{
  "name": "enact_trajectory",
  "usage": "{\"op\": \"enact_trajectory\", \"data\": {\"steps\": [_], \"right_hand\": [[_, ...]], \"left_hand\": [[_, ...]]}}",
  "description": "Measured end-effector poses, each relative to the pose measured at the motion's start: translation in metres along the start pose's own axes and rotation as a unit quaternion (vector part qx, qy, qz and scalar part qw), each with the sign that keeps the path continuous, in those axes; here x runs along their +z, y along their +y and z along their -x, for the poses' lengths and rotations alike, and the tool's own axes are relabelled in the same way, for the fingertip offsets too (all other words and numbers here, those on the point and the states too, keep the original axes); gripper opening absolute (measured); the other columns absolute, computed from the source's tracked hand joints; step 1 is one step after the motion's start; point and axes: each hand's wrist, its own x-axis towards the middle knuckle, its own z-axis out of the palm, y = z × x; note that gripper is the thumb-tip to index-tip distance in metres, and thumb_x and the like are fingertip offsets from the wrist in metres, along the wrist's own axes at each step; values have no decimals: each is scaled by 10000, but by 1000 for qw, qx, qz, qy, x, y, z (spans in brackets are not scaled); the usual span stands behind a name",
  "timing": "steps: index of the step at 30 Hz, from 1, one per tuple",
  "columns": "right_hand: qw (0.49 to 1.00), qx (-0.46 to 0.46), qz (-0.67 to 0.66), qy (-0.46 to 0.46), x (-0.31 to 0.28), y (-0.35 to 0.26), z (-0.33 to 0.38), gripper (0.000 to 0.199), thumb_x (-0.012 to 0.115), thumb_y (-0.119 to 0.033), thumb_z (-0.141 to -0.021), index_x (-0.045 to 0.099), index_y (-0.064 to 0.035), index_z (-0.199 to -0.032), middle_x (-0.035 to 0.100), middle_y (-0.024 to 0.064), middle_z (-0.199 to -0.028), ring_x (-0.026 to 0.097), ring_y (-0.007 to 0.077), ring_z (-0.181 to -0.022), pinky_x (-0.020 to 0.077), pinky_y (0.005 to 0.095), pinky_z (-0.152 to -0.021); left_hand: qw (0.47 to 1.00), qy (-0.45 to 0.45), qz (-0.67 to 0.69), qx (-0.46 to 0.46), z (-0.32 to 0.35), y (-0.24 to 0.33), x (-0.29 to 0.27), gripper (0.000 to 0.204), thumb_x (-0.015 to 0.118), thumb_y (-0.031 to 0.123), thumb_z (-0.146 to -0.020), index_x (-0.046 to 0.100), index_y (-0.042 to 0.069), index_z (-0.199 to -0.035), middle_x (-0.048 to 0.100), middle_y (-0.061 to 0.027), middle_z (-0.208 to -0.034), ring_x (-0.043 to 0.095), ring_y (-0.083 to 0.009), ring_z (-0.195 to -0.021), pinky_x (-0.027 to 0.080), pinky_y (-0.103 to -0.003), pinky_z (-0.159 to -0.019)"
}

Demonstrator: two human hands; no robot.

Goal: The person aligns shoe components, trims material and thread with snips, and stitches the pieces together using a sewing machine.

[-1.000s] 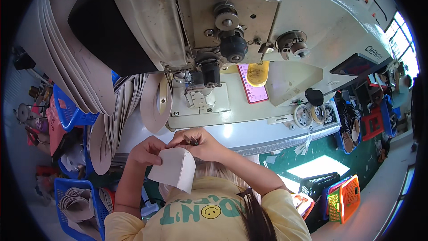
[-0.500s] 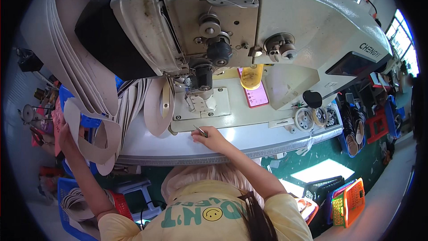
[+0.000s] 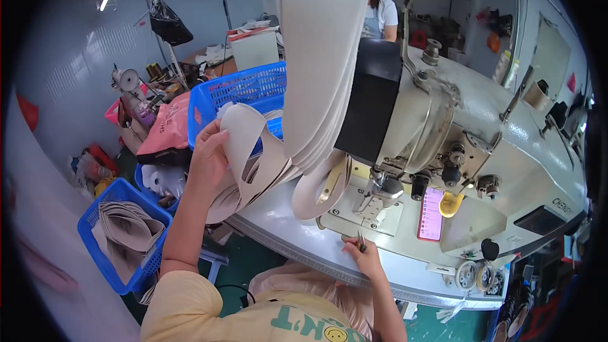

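Observation:
My left hand (image 3: pixel 208 155) is raised at the left and grips a curved beige fabric piece (image 3: pixel 239 133), one of a bundle hanging off the table's left end. My right hand (image 3: pixel 360 254) rests on the white sewing table (image 3: pixel 297 240), fingers closed on small metal snips (image 3: pixel 359 240), just in front of the sewing machine's (image 3: pixel 443 126) needle area (image 3: pixel 379 190). A thick stack of beige pieces (image 3: pixel 320 57) drapes over the machine's arm.
A blue basket (image 3: pixel 237 92) stands behind my left hand, another blue basket (image 3: pixel 95 215) with beige pieces on the floor at the left. A pink phone (image 3: pixel 431 214) lies on the machine bed. Another person (image 3: pixel 380 16) is at the back.
The view has swung left. My left hand has come up from the floor basket with a beige piece to the hanging bundle. My right hand has stayed on the table.

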Motion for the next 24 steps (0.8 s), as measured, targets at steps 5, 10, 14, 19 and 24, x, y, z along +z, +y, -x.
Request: {"op": "enact_trajectory", "data": {"steps": [5,10,14,19,24], "right_hand": [[1000,-19,0,12,2,8,0,134,612,-68,-884,648,19,-979,671,42,-757,567,70,-679,441,219,-636],[1000,4,8,10,3,9,0,135,604,-83,-889,658,0,-980,674,24,-754,546,53,-664,434,213,-629],[1000,-12,15,15,3,9,1,131,603,-71,-886,650,14,-975,671,36,-753,562,60,-679,442,218,-639],[999,-28,-3,18,6,14,1,123,595,-52,-884,644,21,-971,671,53,-771,576,76,-696,453,222,-660],[999,-22,19,21,7,18,2,122,599,-49,-881,653,20,-967,672,53,-774,590,86,-706,460,229,-670]], "left_hand": [[998,4,56,12,-9,21,15,142,583,73,-852,577,41,-990,658,-69,-902,659,-147,-799,544,-282,-716],[992,-35,86,87,-40,63,38,151,521,109,-896,542,48,-1032,620,-53,-1005,613,-147,-938,507,-332,-811],[981,-119,54,143,-56,99,59,204,522,130,-904,528,52,-1093,622,-54,-1022,614,-159,-938,501,-330,-817],[978,-122,62,156,-56,109,80,108,534,101,-902,556,59,-999,643,-49,-953,620,-141,-900,494,-316,-814],[977,-116,92,150,-69,122,99,210,519,116,-912,525,36,-1106,617,-73,-1059,593,-171,-1000,469,-335,-883]]}}
